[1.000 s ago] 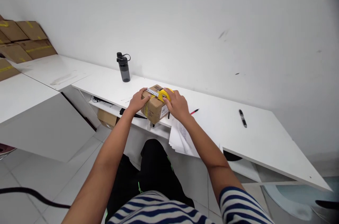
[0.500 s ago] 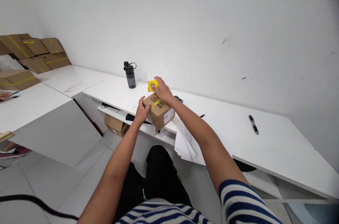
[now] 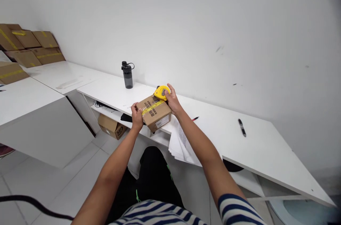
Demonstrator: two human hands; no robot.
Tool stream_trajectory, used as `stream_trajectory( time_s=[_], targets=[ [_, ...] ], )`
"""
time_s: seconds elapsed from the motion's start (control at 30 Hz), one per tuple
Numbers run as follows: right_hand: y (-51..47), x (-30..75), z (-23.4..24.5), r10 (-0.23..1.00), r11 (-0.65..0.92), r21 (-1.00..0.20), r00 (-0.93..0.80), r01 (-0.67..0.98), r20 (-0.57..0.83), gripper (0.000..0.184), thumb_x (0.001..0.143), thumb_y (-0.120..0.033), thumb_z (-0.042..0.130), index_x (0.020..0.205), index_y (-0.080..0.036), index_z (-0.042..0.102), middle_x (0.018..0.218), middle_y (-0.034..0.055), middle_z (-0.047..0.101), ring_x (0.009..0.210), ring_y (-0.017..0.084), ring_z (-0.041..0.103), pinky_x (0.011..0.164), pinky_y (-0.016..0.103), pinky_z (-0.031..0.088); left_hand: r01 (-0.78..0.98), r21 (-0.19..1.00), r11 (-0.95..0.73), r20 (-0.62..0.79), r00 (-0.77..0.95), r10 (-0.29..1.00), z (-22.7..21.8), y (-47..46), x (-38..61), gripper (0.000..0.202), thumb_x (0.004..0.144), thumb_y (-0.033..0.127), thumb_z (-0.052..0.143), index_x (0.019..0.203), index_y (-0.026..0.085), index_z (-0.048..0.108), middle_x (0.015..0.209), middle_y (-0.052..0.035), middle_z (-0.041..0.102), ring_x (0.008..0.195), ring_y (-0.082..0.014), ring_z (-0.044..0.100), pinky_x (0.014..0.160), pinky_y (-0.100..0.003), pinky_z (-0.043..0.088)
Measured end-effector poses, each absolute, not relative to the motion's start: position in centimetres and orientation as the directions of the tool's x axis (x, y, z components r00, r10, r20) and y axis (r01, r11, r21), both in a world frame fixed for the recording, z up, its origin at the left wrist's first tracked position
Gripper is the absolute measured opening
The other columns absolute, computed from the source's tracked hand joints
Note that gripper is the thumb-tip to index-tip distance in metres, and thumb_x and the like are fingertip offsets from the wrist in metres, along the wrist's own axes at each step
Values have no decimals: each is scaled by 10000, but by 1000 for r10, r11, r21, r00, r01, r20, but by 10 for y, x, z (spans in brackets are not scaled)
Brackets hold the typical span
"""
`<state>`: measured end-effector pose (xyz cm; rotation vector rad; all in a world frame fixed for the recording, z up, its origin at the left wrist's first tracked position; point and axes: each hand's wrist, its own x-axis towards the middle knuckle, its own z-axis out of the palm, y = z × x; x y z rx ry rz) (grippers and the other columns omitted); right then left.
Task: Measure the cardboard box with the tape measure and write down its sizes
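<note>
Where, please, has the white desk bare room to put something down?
Free patches: between the red pen and the black marker, and right of that marker. Crowded: around the carton, with left hand, right hand, tape measure and papers.

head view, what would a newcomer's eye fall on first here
Most likely the bright yellow tape measure, held in the right hand at the far side of a cardboard box that the left hand grips by its left side. After that, perhaps the dark bottle standing near the wall, and the piled boxes at the far left.
</note>
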<state>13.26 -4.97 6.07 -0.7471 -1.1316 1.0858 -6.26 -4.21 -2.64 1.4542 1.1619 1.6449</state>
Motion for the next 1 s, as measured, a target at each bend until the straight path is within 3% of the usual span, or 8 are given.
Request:
stream_trajectory(
  time_s=[0.17,0.3,0.4,0.53,0.63,0.8,0.87,1.0],
  targets=[
    [-53,139,88,911,405,-851,70,-333,406,855,804,-691,668,1498,-361,294,1269,27,678,1166,207,667,1001,395,557,178,818,-547,570,-116,813,-27,-33,-55,490,974,426,268,1407,204,324,1475,-151,476,1371,-224,512,1142,-391,438],
    [-53,129,85,939,337,-894,34,-296,343,793,780,-686,673,1438,-342,395,1294,38,662,1141,215,674,953,385,587,381,742,-552,556,112,824,-44,-30,-53,595,916,478,512,1406,163,389,1585,-210,377,1543,-330,284,1255,-538,239],
    [-51,110,64,970,241,-939,17,-247,244,758,760,-703,650,1382,-312,464,1330,65,644,1135,234,671,921,398,602,453,767,-454,547,-93,832,-51,-40,-45,587,875,445,598,1364,161,443,1597,-216,356,1585,-370,118,1270,-599,121],
    [-42,110,54,957,290,-923,81,-253,279,728,802,-720,580,1376,-287,466,1348,74,628,1184,232,646,952,397,588,311,852,-422,507,-282,815,-35,-59,-30,488,969,463,470,1382,204,446,1509,-176,467,1501,-293,337,1257,-516,248],
    [-32,132,64,939,333,-930,143,-155,312,737,846,-713,548,1420,-267,429,1407,87,591,1226,236,620,1028,429,546,219,887,-407,438,-120,891,-14,-59,-20,617,922,535,563,1428,208,426,1535,-169,453,1471,-294,393,1241,-503,293],
    [-24,155,68,906,397,-851,-2,344,422,715,913,-621,543,1505,-241,413,1580,107,433,1431,246,438,1227,456,322,-89,981,-174,181,86,980,0,-40,-13,863,858,417,676,1546,212,197,1640,-192,337,1485,-280,414,1197,-457,389],
    [-23,153,63,896,434,-791,-117,430,428,691,937,-593,513,1514,-228,411,1578,121,434,1437,246,428,1234,457,302,-198,975,-101,134,160,978,-2,-35,-13,871,877,372,638,1560,221,119,1626,-188,378,1411,-258,514,1147,-435,452],
    [-25,146,56,852,520,-667,-263,534,453,647,957,-525,493,1517,-211,419,1493,155,509,1371,260,484,1204,476,333,-169,978,-126,162,217,963,-3,-33,-13,836,879,339,599,1572,235,143,1516,-142,542,1295,-248,614,1092,-455,498]
  ],
)
